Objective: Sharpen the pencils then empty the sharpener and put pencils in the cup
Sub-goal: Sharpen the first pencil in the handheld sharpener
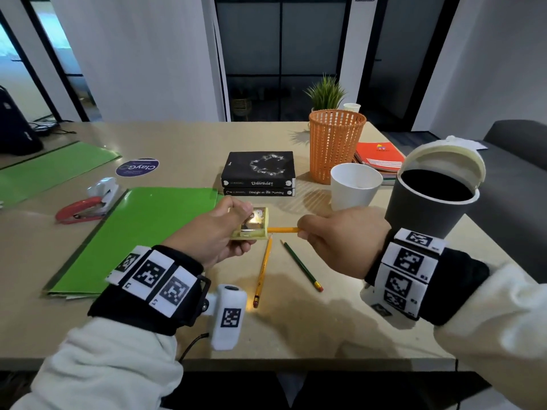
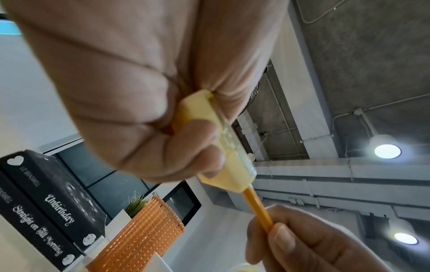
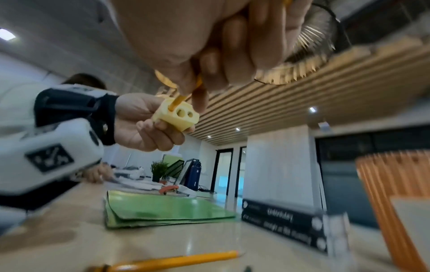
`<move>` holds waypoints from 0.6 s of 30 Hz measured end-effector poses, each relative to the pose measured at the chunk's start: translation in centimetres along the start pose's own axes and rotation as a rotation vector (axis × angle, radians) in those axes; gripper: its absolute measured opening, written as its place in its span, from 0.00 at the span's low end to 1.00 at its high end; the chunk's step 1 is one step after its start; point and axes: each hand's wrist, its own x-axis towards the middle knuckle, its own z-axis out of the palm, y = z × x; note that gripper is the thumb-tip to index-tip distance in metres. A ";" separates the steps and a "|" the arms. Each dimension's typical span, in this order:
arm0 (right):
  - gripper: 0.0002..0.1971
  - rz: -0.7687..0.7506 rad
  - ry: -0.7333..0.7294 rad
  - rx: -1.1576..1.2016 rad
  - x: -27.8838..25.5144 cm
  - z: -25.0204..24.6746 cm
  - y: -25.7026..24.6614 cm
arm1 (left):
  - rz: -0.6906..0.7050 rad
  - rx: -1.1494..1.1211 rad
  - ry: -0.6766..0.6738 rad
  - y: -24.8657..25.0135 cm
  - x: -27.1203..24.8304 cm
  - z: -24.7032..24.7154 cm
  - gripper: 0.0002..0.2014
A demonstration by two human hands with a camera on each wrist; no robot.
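Observation:
My left hand (image 1: 220, 232) grips a pale yellow box sharpener (image 1: 251, 224) a little above the table; it shows in the left wrist view as sharpener (image 2: 223, 147) and in the right wrist view as sharpener (image 3: 177, 115) with several holes in its end. My right hand (image 1: 331, 235) pinches a yellow pencil (image 1: 282, 230) whose tip sits in one hole; the same pencil (image 2: 257, 208) runs from the sharpener to my fingers. Another yellow pencil (image 1: 262, 272) and a green pencil (image 1: 302, 266) lie on the table below. A white cup (image 1: 353, 184) stands behind my right hand.
A dark bin with an open white lid (image 1: 429, 196) stands at the right edge. An orange mesh basket (image 1: 336, 143), two stacked black books (image 1: 259, 173), green folders (image 1: 142, 232), a red stapler (image 1: 80, 211) and orange notebooks (image 1: 379, 158) lie around. The table's front edge (image 1: 266, 363) is near.

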 end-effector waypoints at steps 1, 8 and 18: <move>0.07 0.027 -0.023 0.057 0.0 0.0 0.0 | 0.008 0.026 0.007 0.0 0.0 0.0 0.08; 0.14 0.274 -0.490 0.584 0.5 -0.2 0.3 | 0.054 0.229 -0.023 -0.3 -0.1 -0.2 0.06; 0.17 -0.069 -0.138 -0.090 0.7 -1.2 -1.3 | -0.008 -0.073 0.033 -0.8 -0.2 -1.3 0.09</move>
